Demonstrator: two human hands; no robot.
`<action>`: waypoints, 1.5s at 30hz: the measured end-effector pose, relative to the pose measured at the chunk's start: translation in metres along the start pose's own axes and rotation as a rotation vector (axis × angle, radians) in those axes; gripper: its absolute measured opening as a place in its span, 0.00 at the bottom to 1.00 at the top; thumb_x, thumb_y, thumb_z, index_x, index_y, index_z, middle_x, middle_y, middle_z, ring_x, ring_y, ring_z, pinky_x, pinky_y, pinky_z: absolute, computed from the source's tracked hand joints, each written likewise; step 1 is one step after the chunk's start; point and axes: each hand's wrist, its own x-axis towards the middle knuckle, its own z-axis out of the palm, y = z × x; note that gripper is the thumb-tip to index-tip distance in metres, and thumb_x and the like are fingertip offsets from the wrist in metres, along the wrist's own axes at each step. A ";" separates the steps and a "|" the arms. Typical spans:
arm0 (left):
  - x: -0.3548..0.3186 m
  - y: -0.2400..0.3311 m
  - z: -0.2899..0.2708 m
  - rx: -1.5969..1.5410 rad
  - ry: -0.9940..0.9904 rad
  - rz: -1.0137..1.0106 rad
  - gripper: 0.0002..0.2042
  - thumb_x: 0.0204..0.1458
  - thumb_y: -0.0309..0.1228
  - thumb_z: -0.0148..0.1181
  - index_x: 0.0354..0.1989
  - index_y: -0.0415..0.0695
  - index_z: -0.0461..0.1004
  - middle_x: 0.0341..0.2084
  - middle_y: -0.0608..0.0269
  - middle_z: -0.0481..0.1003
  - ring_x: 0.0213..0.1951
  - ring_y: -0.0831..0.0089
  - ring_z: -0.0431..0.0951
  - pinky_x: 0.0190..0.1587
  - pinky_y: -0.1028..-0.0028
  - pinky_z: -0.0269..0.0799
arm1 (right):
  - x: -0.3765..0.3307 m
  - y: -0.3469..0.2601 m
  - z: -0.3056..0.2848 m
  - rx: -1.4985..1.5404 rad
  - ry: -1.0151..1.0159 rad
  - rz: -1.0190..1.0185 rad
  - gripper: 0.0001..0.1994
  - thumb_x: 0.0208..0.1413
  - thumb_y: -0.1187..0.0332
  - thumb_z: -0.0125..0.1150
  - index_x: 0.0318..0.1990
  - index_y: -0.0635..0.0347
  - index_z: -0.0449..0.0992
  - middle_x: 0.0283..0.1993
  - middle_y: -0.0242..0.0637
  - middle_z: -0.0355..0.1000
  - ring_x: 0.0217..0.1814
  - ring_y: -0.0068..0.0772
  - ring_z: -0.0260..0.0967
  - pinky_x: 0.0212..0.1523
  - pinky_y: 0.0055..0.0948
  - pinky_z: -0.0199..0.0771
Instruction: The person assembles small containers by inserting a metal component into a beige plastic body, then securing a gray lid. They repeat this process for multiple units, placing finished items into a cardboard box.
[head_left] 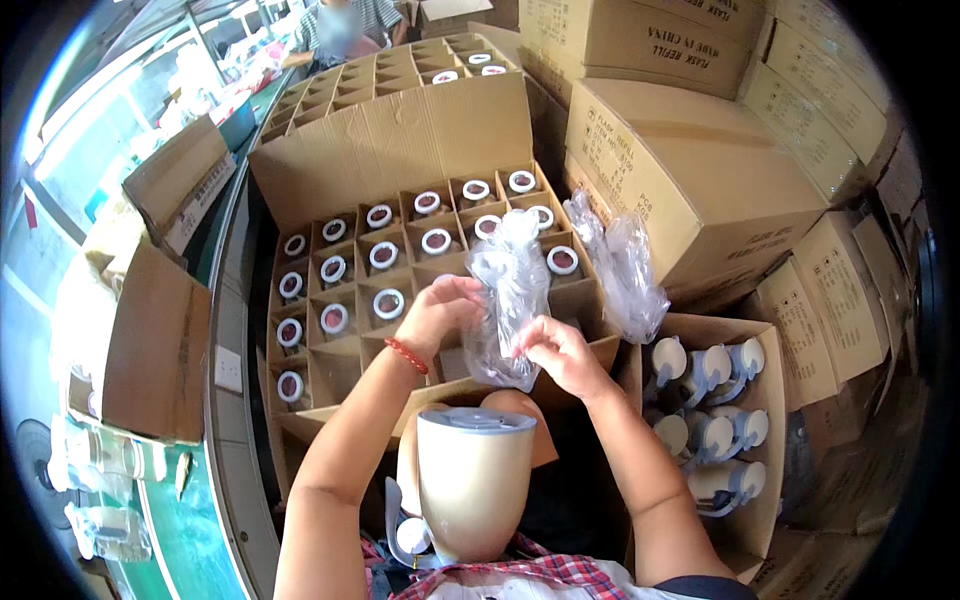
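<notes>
Between my hands, over the near part of a divided carton (400,125), hangs a clear plastic bag (510,290). My left hand (440,315), with a red beaded bracelet at its wrist, pinches the bag's left side. On the other side my right hand (560,355) has thumb and fingertips closed on the bag's edge. A cream vacuum jug (472,485) with a grey-blue base and handle rests upside down at my lap, touched by neither hand. Several round white-rimmed flask ends (387,303) with dark red centres fill many of the carton's cells.
Right of me, an open carton (765,400) holds several cream jugs with grey-blue handles. More clear bags (625,265) lie bunched beside a large closed carton (690,180). A green-topped bench (190,530) runs along the left with an open box (155,340). Another person (350,30) is at the far end.
</notes>
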 end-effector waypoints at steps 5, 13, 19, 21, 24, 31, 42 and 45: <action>-0.113 0.009 -0.015 -0.014 0.056 0.395 0.11 0.44 0.12 0.45 0.25 0.44 0.67 0.26 0.65 0.71 0.35 0.73 0.72 0.41 0.76 0.67 | -0.054 -0.021 0.031 -0.257 0.035 -0.409 0.08 0.59 0.76 0.55 0.27 0.59 0.67 0.33 0.34 0.67 0.38 0.32 0.68 0.45 0.29 0.68; -0.219 -0.061 -0.018 0.505 0.131 0.151 0.15 0.40 0.07 0.43 0.29 0.41 0.71 0.27 0.64 0.73 0.32 0.73 0.71 0.38 0.76 0.67 | -0.100 0.019 0.062 -0.880 0.145 -0.214 0.16 0.39 0.79 0.64 0.39 0.63 0.72 0.43 0.47 0.70 0.47 0.53 0.68 0.47 0.39 0.71; -0.255 -0.020 -0.014 -0.076 0.384 0.204 0.14 0.40 0.07 0.41 0.21 0.42 0.67 0.22 0.69 0.67 0.27 0.79 0.63 0.32 0.80 0.59 | -0.148 -0.004 0.090 -0.867 -0.092 -0.137 0.17 0.32 0.79 0.68 0.36 0.64 0.74 0.40 0.47 0.70 0.41 0.53 0.70 0.40 0.41 0.72; -0.278 -0.033 -0.006 -0.218 0.545 0.051 0.13 0.46 0.12 0.41 0.21 0.45 0.67 0.26 0.71 0.67 0.30 0.81 0.64 0.35 0.81 0.59 | -0.161 -0.008 0.105 -0.857 -0.065 -0.160 0.15 0.32 0.79 0.67 0.34 0.62 0.74 0.38 0.44 0.71 0.41 0.50 0.71 0.41 0.40 0.72; -0.310 -0.070 0.003 0.114 0.622 0.206 0.11 0.43 0.10 0.39 0.20 0.42 0.63 0.25 0.69 0.64 0.31 0.77 0.63 0.37 0.79 0.59 | -0.179 -0.010 0.109 -0.930 -0.108 -0.171 0.10 0.38 0.76 0.64 0.32 0.59 0.75 0.39 0.40 0.72 0.42 0.45 0.71 0.45 0.39 0.71; -0.427 -0.074 0.031 0.944 -0.044 -0.102 0.10 0.39 0.27 0.62 0.32 0.41 0.77 0.37 0.50 0.73 0.43 0.49 0.73 0.46 0.55 0.67 | -0.261 -0.047 0.067 -0.591 -0.326 0.112 0.07 0.49 0.74 0.62 0.37 0.57 0.74 0.45 0.37 0.73 0.50 0.40 0.70 0.52 0.36 0.70; -0.334 -0.026 0.026 1.677 -0.077 0.599 0.09 0.40 0.31 0.59 0.31 0.44 0.76 0.42 0.61 0.74 0.52 0.66 0.73 0.65 0.48 0.56 | -0.386 0.022 -0.263 -0.908 0.980 0.781 0.42 0.49 0.55 0.67 0.68 0.64 0.55 0.68 0.52 0.56 0.69 0.50 0.55 0.68 0.42 0.56; -0.367 0.047 0.036 1.571 -0.042 0.480 0.12 0.35 0.31 0.60 0.32 0.41 0.76 0.38 0.60 0.76 0.44 0.66 0.78 0.61 0.57 0.65 | -0.363 0.023 -0.257 -0.390 1.078 0.795 0.42 0.47 0.56 0.68 0.67 0.62 0.56 0.68 0.54 0.56 0.69 0.54 0.55 0.69 0.44 0.54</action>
